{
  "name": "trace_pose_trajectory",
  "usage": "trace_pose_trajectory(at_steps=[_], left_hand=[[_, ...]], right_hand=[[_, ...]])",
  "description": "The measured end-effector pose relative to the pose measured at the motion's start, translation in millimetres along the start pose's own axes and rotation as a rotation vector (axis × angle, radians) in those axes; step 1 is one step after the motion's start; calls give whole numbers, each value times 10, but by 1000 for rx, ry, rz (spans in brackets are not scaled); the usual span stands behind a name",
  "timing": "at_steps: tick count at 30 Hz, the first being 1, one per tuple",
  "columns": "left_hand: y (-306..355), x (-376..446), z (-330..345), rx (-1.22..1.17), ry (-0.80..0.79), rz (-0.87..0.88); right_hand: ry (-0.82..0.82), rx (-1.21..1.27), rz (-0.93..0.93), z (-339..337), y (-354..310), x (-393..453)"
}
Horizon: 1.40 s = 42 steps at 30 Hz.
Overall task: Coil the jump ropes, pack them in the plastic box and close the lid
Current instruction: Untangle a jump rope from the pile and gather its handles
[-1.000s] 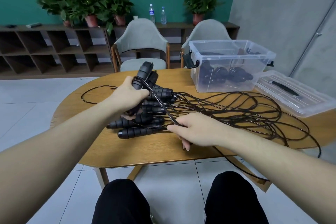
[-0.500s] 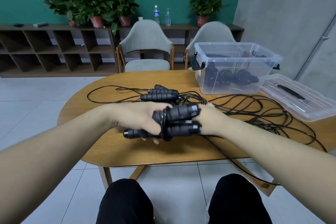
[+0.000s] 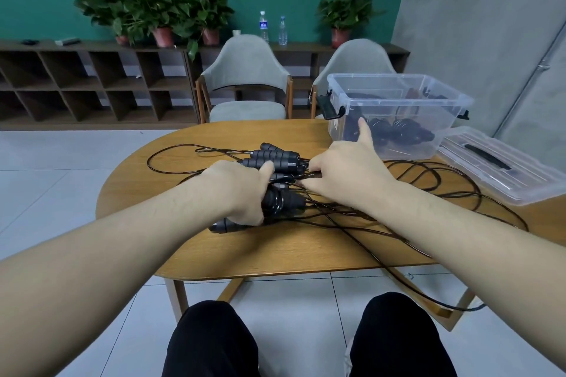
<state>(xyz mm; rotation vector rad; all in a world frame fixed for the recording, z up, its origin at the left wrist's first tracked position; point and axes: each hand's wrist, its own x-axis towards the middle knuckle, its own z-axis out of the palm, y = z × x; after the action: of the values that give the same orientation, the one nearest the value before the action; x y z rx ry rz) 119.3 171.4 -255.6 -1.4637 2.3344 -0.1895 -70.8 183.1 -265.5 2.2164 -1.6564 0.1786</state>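
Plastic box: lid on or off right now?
Off. The plastic box stands open-topped on the table, dark coiled ropes inside; its lid lies flat on the table to its right.

No legible txt, bottle (image 3: 263, 26) label too blurred to read, box (image 3: 398, 119) sticker maybe blank
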Motion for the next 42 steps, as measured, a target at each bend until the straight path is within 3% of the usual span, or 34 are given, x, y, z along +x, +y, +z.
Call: trace_pose_trajectory(at_steps=[9,12,14,16,19,22,25,30,34,38,42], left_hand=[[-156,250,196,-369,295,-210],[-240,273,205,-696,302,-278],[-278,251,199,-1082,279,-274],[-275,210,185,-1431,271,-222],[-195,170,165,-1762,211,-90],[-117,140,109,-1985,130,93],[-112,94,102,-2124,-31,269],[-75,-7,193,-1985,-332,503],[-116,-65,216,-1727,-351,475],[-107,-103,196,-1421,-386,451],[-83,-143,71,-1107,-378,497]], right_hand=[[94,195,-225,-64,-62,-126],[52,292,-224,17,-133,-174],[-32,407,-165,90,-142,-212],[-107,525,-124,156,-131,-242],[-156,657,-125,213,-102,-238],[-179,804,-148,271,-44,-248],[-184,796,-182,336,46,-309],[-264,601,-265,343,163,-378],[-332,610,-253,384,260,-288],[-394,441,-320,322,313,-182],[-441,546,-311,137,294,-106]])
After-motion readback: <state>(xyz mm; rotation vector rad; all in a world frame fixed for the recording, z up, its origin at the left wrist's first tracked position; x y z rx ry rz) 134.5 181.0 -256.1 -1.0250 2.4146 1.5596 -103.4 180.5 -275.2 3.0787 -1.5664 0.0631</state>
